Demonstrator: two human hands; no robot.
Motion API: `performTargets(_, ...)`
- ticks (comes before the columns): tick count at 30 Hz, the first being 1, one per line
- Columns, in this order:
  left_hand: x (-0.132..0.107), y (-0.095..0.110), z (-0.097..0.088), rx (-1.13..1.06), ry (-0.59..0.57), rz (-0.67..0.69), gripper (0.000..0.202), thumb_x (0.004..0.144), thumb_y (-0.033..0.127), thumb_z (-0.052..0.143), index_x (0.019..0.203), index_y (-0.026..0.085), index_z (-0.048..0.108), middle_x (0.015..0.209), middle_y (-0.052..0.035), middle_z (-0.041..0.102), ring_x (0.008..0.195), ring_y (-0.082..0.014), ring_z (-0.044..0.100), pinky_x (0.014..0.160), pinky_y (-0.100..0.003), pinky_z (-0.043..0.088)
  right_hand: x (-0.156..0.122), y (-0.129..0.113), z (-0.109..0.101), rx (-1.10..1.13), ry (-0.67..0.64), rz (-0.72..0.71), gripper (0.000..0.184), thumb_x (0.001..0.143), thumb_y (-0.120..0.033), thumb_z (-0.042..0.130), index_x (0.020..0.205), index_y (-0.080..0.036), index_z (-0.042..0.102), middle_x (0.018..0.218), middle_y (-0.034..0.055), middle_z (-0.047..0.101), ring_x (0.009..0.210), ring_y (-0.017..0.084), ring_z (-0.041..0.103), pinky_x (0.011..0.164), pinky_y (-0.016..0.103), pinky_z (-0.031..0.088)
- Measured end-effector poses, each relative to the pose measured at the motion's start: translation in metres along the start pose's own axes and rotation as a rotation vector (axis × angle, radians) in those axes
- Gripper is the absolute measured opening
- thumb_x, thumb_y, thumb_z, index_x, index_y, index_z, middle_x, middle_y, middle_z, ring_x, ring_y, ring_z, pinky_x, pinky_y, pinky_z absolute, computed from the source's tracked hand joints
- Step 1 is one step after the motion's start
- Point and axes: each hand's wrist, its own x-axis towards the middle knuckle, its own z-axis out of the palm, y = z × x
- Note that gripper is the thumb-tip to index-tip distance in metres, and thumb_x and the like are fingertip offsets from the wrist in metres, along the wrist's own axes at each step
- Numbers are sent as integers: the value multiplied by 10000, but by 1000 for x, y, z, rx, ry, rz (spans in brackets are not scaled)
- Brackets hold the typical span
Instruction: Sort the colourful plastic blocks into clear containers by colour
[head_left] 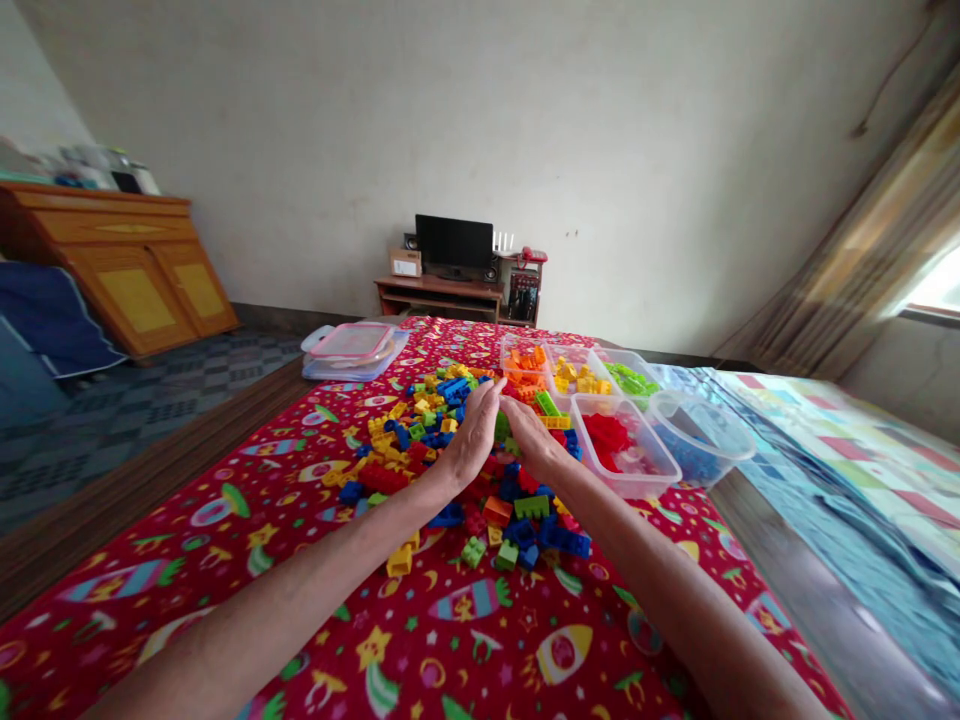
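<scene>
Two hands over a red printed bedspread (450, 610).

Left hand (471, 442): fingers (486, 408) straight and pressed together, pinching nothing. Right hand (534, 438): fingers (519, 418) likewise pressed together and empty, tips just beside the left fingertips. Palms angled toward each other, with a narrow gap between.

Bricks (420, 430): loose plastic pile of mixed colours, directly below and around both hands, spreading from the middle of the bedspread toward the near side. Contact between palms and pile: impossible to confirm from this view.

Far and right of the hands, clear trays in a row: orange bricks (523, 362), yellow bricks (574, 378), green bricks (630, 380). Nearer, just right of the right hand, a tray of red bricks (607, 438); beside it on the right, a round tub of blue bricks (694, 450).

Far left of the pile: stacked clear lidded box (352, 350).

Beyond the bed, against the far wall: monitor (454, 242) on a low wooden desk (439, 296).
</scene>
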Motion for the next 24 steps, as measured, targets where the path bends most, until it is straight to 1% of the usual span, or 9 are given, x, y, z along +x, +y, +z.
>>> performTargets(1, 0, -1, 0, -64, -20, -54, 528, 966, 467, 198, 1404, 216, 353, 1520, -49, 302, 1431, -188, 188, 1169, -366, 221, 0, 1, 1, 177, 16, 80, 313, 887, -415, 422, 1084, -212, 555, 721, 3, 584, 589, 120, 556, 452, 201, 417)
performTargets(3, 0, 0, 0, -219, -55, -179, 582, 956, 524, 139, 1468, 268, 244, 1562, -8, 220, 1447, -210, 132, 1148, -398, 266, 0, 1, 1, 322, 26, 185, 324, 821, -452, 546, 1029, -203, 556, 676, -22, 563, 535, 100, 532, 409, 175, 371)
performTargets(6, 3, 6, -3, -376, -90, -286, 605, 939, 562, 48, 1486, 338, 178, 1551, 11, 258, 1407, -242, 271, 1074, -449, 374, -1, -3, -1, 406, 8, 214, 395, 680, -412, 720, 951, -189, 538, 663, -41, 565, 513, 87, 536, 383, 153, 335)
performTargets(8, 5, 8, -7, -382, -94, -275, 591, 941, 557, 46, 1484, 357, 166, 1530, 4, 310, 1393, -233, 305, 1070, -463, 372, -3, -6, -3, 412, -1, 197, 397, 648, -390, 746, 910, -187, 529, 651, -47, 565, 502, 82, 538, 371, 145, 319)
performTargets(10, 7, 6, -12, -311, -59, -206, 582, 946, 556, 75, 1484, 346, 149, 1519, -16, 335, 1408, -214, 272, 1090, -465, 340, -3, -6, -8, 402, 21, 167, 357, 663, -384, 730, 875, -184, 524, 642, -50, 561, 492, 73, 533, 367, 139, 316)
performTargets(13, 11, -5, -22, -44, 23, -41, 579, 956, 533, 165, 1464, 262, 226, 1500, -75, 359, 1400, -214, 287, 1109, -451, 315, 0, -3, -26, 351, 109, 89, 308, 692, -375, 698, 845, -180, 516, 633, -50, 559, 487, 68, 531, 366, 136, 330)
performTargets(18, 11, -35, -27, 489, -34, 206, 380, 939, 325, 328, 1205, 159, 542, 1318, -124, 535, 1280, -244, 454, 1102, -454, 340, 16, 5, -85, 160, 254, 59, 199, 739, -304, 643, 791, -168, 508, 572, -40, 568, 461, 69, 532, 357, 126, 324)
performTargets(21, 3, -45, -20, 680, -90, 336, 336, 930, 267, 356, 1130, 147, 598, 1344, -149, 496, 1291, -268, 437, 1091, -473, 359, 32, 12, -132, -76, 344, 125, 137, 742, -239, 647, 756, -150, 545, 553, -31, 571, 461, 64, 537, 385, 124, 357)
performTargets(24, -5, -45, -15, 791, -146, 398, 340, 939, 266, 358, 1119, 142, 619, 1383, -160, 455, 1299, -284, 424, 1079, -481, 379, 48, 24, -180, -234, 437, 232, 118, 775, -197, 612, 696, -143, 543, 511, -36, 544, 440, 51, 514, 401, 122, 357)
